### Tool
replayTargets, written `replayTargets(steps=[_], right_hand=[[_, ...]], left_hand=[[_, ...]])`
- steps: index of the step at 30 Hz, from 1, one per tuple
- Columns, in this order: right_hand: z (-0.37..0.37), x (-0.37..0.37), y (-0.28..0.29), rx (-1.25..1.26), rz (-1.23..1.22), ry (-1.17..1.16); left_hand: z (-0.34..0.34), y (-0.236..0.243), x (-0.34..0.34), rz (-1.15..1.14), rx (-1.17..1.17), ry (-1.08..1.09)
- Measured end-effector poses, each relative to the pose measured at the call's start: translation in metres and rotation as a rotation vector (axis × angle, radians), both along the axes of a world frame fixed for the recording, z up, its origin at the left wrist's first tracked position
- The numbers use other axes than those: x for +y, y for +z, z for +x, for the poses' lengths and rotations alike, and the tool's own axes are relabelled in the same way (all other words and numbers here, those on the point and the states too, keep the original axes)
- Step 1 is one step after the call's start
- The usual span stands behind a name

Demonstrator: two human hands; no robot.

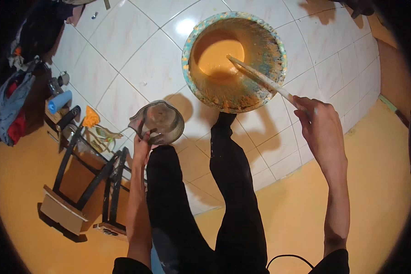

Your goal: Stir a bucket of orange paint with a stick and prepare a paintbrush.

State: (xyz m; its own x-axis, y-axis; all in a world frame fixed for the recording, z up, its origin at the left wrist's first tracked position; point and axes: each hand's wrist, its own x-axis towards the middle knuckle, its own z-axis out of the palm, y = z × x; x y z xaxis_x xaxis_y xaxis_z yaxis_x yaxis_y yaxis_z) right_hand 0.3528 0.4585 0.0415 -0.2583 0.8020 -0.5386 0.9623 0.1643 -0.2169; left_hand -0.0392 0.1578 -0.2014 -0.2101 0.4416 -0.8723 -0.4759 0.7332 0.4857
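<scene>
A paint-splattered bucket [274,64] on the tiles holds orange liquid [212,55]. My right hand [319,128] is closed on a long, pale stick [265,80], whose far end dips into the liquid. My left hand [142,148] grips a smoky translucent pitcher [162,116] above my dark-clad leg, left of and lower in the picture than the bucket. The pitcher looks mostly empty, though its bottom is hard to make out.
White floor tiles [114,50] surround the bucket. At left are dark wooden stools [93,187], a blue roll [59,100], an orange cloth [90,116], piled clothing [13,100] and small items. A green-handled object [390,105] lies at right. My legs [233,182] reach toward the bucket.
</scene>
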Motion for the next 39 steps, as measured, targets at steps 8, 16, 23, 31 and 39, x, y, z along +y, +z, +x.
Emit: replayTargets(steps=[8,16,23,31,39], right_hand=[[0.029,0.009,0.004,0.010,-0.098,-0.084],[0.045,-0.001,-0.005,0.148,-0.116,-0.157],[0.051,-0.006,-0.008,0.105,-0.083,-0.065],[0.055,-0.006,-0.010,0.115,-0.043,-0.050],[0.061,0.001,-0.012,0.083,-0.068,-0.046]], left_hand=[[0.011,0.146,0.113,-0.052,0.151,-0.264],[0.033,0.173,0.179,-0.104,0.208,-0.528],[0.065,0.194,0.213,-0.091,0.317,-0.560],[0.064,0.186,0.234,-0.123,0.308,-0.682],[0.074,0.195,0.247,-0.101,0.380,-0.733]])
